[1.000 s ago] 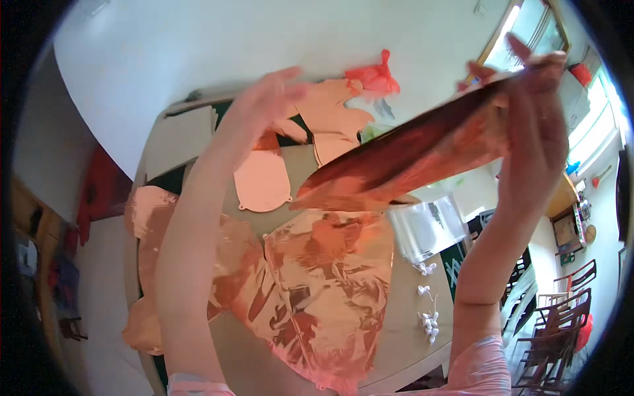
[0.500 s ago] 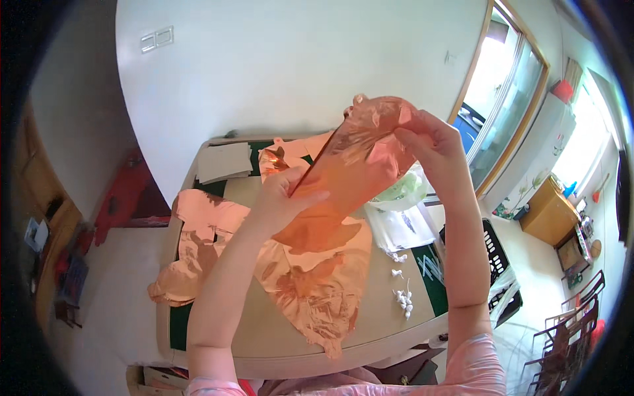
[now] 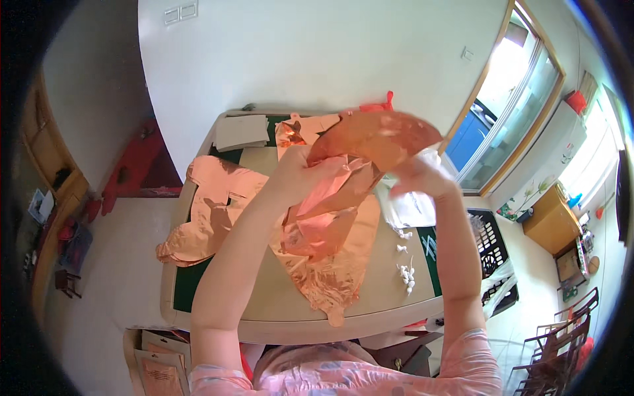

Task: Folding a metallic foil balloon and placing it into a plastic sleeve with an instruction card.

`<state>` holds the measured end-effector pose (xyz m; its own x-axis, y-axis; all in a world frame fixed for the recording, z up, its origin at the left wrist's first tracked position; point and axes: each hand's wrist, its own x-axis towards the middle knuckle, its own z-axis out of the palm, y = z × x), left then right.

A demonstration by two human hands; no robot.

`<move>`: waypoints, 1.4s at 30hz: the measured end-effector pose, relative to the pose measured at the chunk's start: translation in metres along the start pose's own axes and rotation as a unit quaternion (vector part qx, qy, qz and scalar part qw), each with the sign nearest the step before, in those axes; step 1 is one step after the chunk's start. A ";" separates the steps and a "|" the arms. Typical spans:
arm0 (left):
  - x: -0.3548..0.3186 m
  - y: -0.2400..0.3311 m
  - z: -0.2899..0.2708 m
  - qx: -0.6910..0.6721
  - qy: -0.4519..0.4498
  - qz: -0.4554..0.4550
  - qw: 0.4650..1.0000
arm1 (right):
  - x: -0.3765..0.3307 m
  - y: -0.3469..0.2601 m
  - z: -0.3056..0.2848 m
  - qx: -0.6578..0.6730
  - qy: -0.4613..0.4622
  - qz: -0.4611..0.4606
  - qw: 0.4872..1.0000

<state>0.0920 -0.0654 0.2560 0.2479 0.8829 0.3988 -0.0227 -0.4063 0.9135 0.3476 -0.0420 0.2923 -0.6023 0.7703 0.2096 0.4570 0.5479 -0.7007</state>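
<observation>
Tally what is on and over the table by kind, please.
Copper foil piece held up in both hands: 1
Copper foil pieces lying on the table: 3
Stack of grey sheets: 1
Clear plastic bag: 1
Small white bits: about 6
Total: about 12

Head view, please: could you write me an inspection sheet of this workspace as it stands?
Surface: table with a beige mat over a green top, set against a white wall.
Job's things: crumpled rose-gold foil balloon held up over the table; more foil pieces draped on the left edge, and one lying in the middle.
Clutter: small white parts to the right; clear plastic bag; stack of grey cards at the far left corner; red item at the far edge.
Grippers: left hand and right hand both grip the balloon.
Cables: nothing seen.
Surroundings: window at right, wooden cabinet, black crate, chairs.
</observation>
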 end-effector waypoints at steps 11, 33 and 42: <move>-0.011 -0.009 -0.027 0.050 -0.034 -0.009 0.998 | 0.006 0.095 0.087 -0.253 -0.066 -0.141 0.955; -0.158 -0.221 0.060 0.440 -0.085 0.104 0.888 | -0.006 0.262 0.168 -0.340 0.184 -0.022 0.922; -0.159 -0.221 0.064 0.508 -0.012 -0.066 0.858 | 0.002 0.252 0.166 -0.342 0.215 -0.039 0.914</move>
<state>0.1191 -0.1311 -0.0148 0.2041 0.9370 0.2836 0.8613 -0.3095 0.4029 0.3524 0.0435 0.0034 -0.4044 0.6968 0.5923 0.8144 0.5691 -0.1135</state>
